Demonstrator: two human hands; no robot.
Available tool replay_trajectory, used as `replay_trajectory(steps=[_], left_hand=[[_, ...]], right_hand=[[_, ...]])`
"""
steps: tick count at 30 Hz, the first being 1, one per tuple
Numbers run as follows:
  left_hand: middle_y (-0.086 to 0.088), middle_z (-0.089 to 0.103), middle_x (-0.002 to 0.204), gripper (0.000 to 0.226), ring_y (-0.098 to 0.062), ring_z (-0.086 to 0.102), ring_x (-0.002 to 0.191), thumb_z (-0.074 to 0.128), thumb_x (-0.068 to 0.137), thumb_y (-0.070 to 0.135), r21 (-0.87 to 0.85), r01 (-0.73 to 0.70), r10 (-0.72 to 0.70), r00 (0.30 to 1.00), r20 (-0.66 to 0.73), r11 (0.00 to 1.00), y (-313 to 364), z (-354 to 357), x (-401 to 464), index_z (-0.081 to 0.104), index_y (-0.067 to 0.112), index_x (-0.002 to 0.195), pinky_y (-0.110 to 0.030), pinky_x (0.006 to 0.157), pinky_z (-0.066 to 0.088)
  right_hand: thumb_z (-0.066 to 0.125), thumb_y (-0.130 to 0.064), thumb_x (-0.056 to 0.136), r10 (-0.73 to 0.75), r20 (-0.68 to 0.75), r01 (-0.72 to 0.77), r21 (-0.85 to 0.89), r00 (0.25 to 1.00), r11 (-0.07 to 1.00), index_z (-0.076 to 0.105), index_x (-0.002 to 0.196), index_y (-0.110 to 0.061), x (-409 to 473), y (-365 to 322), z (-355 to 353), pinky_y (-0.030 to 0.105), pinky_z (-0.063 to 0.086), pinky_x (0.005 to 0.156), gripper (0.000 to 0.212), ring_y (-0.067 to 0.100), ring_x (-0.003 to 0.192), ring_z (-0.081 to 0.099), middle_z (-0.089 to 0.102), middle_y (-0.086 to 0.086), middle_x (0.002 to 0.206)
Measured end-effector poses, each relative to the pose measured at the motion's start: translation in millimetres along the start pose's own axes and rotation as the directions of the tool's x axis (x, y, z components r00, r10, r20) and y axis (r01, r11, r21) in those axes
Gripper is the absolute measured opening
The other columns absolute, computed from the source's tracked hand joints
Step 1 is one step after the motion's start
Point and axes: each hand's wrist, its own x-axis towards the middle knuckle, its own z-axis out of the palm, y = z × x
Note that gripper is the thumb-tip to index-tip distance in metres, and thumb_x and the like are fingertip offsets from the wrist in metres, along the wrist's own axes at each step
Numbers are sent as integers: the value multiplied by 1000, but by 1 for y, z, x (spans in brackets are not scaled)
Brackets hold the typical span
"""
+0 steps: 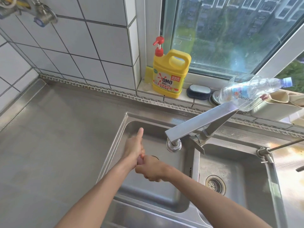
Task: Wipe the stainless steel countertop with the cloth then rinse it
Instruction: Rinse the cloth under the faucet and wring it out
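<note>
Both hands are held together over the left basin of the steel sink (115,145). My left hand (133,147) is curled with its thumb sticking out away from me. My right hand (152,170) is a tight fist pressed against it. A small pinkish bit of the cloth (141,159) shows between the two hands; the rest is hidden inside them. The faucet spout (197,125) reaches over the basin, and its nozzle (173,145) is just right of my hands. I see no water stream. The stainless steel countertop (54,145) stretches to the left.
A yellow detergent bottle (171,74), a dark brush (199,91) and a tipped clear plastic bottle (251,89) sit on the window ledge. The right basin has a drain strainer (215,185) and a metal rod (283,145) across its corner. Wall valves (44,15) hang top left.
</note>
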Motion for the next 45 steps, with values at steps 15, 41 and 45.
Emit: replay_trajectory(steps=[15, 41, 45], left_hand=[[-23, 69, 124, 54, -40, 66, 116, 31, 110, 38, 682, 94, 99, 966, -237, 725, -57, 19, 46, 64, -3, 122, -41, 95, 51], [-1, 78, 100, 51, -11, 75, 100, 67, 88, 64, 52, -193, 170, 943, 284, 980, -24, -52, -67, 74, 17, 107, -35, 86, 62], [-18, 75, 99, 50, -16, 74, 88, 78, 86, 45, -8, -256, 249, 933, 258, 967, -20, -65, -72, 70, 2, 110, -26, 80, 61]], right_hand=[[45, -8, 100, -132, -207, -78, -769, 969, 634, 63, 125, -9, 35, 32, 38, 40, 50, 74, 31, 35, 110, 70, 69, 12, 124], [30, -61, 100, -137, -528, 119, -67, 838, 991, 56, 86, -24, -34, 10, 26, 40, 55, 78, 48, 19, 76, 70, 74, -2, 79], [33, -32, 105, -128, -589, 80, -107, 798, 991, 61, 71, -15, -41, 16, 21, 38, 53, 77, 47, 23, 77, 66, 72, 4, 79]])
